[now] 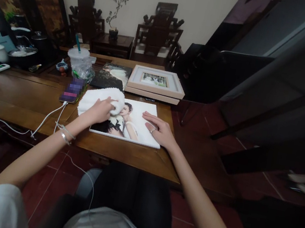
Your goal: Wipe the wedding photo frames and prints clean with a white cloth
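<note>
A large frameless photo print (138, 127) lies flat on the wooden table (25, 99) in front of me. My left hand (100, 109) is closed on a white cloth (99, 96) and presses it onto the print's upper left part. On the print's right side my right hand (159, 129) lies flat with fingers stretched out, a ring on one finger. Thin bracelets circle my left wrist.
Behind the print lie a dark photo panel (112, 76) and a white framed picture (156, 81) stacked on another. A lidded plastic cup (78, 59) with a straw, a phone (72, 91) on a white cable, a power strip and kettles stand to the left. Dark chairs line the wall.
</note>
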